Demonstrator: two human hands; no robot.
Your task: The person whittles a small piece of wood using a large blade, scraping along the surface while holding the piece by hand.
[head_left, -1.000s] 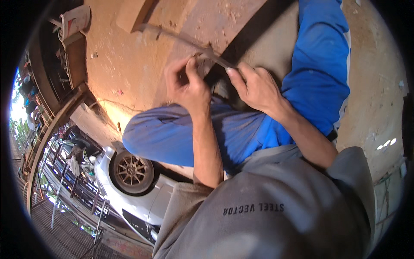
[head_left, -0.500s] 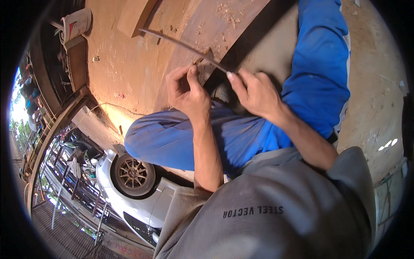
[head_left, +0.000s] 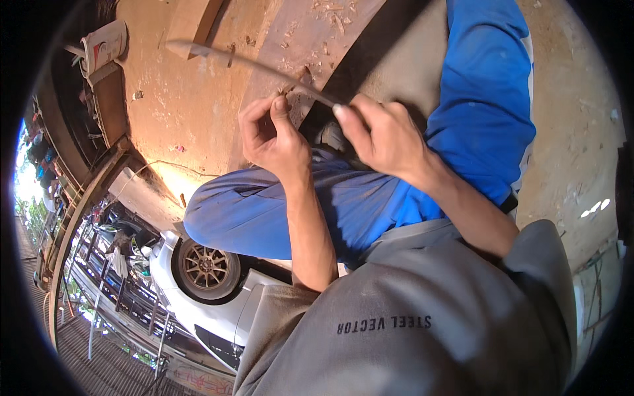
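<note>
Presently gripping one end of a long, thin, grey rod (head_left: pixel 257 67) in right hand (head_left: pixel 389 135), with fingers curled closely around it. Pinching a small, brown, wood-like piece (head_left: pixel 303 72) between thumb and forefinger of left hand (head_left: pixel 281 138), just beside the rod's middle; cannot tell whether touching. Seen, rod and piece, above a flat, brown plank (head_left: pixel 272 63) strewn with pale shavings (head_left: pixel 339 23).

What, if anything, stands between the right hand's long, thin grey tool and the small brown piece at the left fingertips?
Nothing visible. The long, thin grey tool in the right hand crosses over the small brown piece pinched by the left hand; whether they touch, this view can't settle.
</note>
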